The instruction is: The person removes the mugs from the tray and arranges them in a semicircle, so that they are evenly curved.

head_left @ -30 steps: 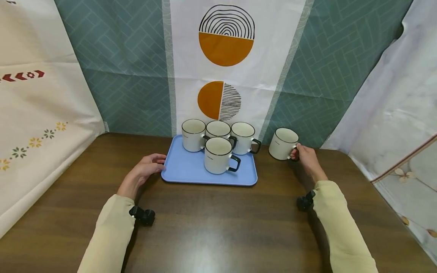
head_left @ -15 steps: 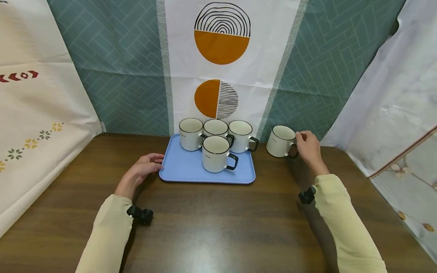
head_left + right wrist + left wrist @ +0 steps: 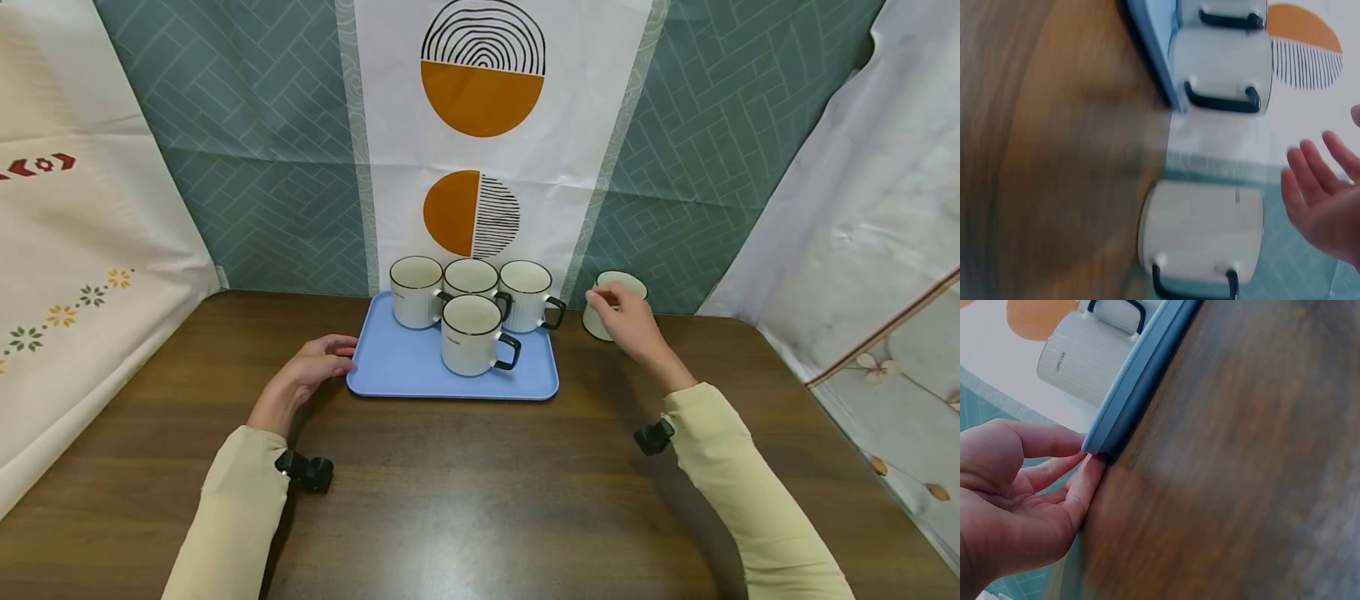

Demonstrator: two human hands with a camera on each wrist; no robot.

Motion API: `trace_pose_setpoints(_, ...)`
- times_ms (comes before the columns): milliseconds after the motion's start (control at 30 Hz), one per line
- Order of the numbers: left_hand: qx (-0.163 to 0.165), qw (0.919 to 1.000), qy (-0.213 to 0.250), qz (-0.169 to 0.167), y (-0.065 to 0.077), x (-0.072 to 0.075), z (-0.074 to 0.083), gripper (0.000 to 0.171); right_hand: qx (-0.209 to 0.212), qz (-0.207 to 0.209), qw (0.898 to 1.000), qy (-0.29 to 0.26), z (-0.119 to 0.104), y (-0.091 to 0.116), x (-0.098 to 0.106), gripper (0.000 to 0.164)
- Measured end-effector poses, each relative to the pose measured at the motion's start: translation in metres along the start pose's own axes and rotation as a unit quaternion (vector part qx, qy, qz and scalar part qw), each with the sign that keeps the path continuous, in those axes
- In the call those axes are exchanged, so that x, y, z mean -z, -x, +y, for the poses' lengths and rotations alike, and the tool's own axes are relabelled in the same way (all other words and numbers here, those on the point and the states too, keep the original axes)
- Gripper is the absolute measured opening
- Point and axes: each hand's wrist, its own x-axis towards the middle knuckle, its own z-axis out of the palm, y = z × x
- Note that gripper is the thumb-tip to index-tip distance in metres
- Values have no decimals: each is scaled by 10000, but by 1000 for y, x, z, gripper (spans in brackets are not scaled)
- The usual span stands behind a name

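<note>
A blue tray [image 3: 393,367] bears several white mugs with black rims and black handles. Its front mug [image 3: 467,343] stands ahead of a back row. My left hand [image 3: 315,367] grips the tray's left edge; in the left wrist view, fingers above and below pinch the blue tray rim [image 3: 1125,394]. To the tray's right, a lone white mug [image 3: 595,323] stands upright on the table. Over it is my right hand [image 3: 628,319], partly hiding it and holding nothing. The right wrist view shows that mug [image 3: 1200,228], blurred, apart from the spread fingers of my right hand [image 3: 1329,206].
The brown wooden table [image 3: 465,483] ends at a green wall cloth [image 3: 285,208] with a white printed panel [image 3: 555,167] behind the tray. Pale cloths hang at the left [image 3: 97,250] and right [image 3: 840,250]. A black camera sits on each wrist.
My right hand has let go of the lone mug's handle, risen, and moved left over the mug. The left hand stays at the tray's edge. The whole head view has shifted slightly.
</note>
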Motion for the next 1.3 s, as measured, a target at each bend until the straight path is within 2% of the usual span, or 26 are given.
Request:
trace_pose_setpoints(133, 18, 10000, 18, -15, 1, 1, 0, 54, 23, -778, 9934, -841, -10, -1, -14, 37)
trace_pose_setpoints(267, 12, 10000, 34, -14, 1, 1, 0, 53, 36, -1341, 9763, -1701, -14, 0, -33, 35)
trace_pose_setpoints(367, -36, 10000, -1, -34, 0, 1, -1, 53, 68, -1624, 9652, -2049, -17, 0, -50, 35)
trace_pose_setpoints(467, -69, 10000, 2, -35, 0, 1, -2, 52, -76, -1865, 9595, -2112, -21, 0, -65, 37)
trace_pose_setpoints(567, -79, 10000, 10, -32, -1, 2, -3, 53, -338, -1992, 9557, -2138, -24, -1, -78, 39)
trace_pose_setpoints(667, -72, 10000, 18, -33, 0, 3, -3, 53, -411, -2126, 9525, -2141, -26, -2, -87, 39)
trace_pose_setpoints(867, -45, 10000, 30, -65, -2, 3, -2, 52, -232, -2485, 9456, -2088, -27, -5, -98, 32)
trace_pose_setpoints(967, -65, 9999, 26, -92, -2, 3, -2, 52, -253, -2507, 9369, -2422, -26, -5, -101, 29)
trace_pose_setpoints(1100, -126, 9998, -16, -118, -3, 3, -2, 52, -415, -2573, 9138, -3115, -24, -5, -105, 30)
trace_pose_setpoints(1167, -144, 9998, 2, -125, -2, 3, -1, 52, -486, -2622, 9055, -3300, -26, -3, -105, 30)
trace_pose_setpoints(1233, -140, 9998, 26, -120, -1, 3, -2, 52, -460, -2655, 9027, -3354, -26, -3, -107, 30)
trace_pose_setpoints(1300, -136, 9998, 70, -118, -1, 4, -2, 52, -381, -2679, 9051, -3280, -26, -2, -109, 32)
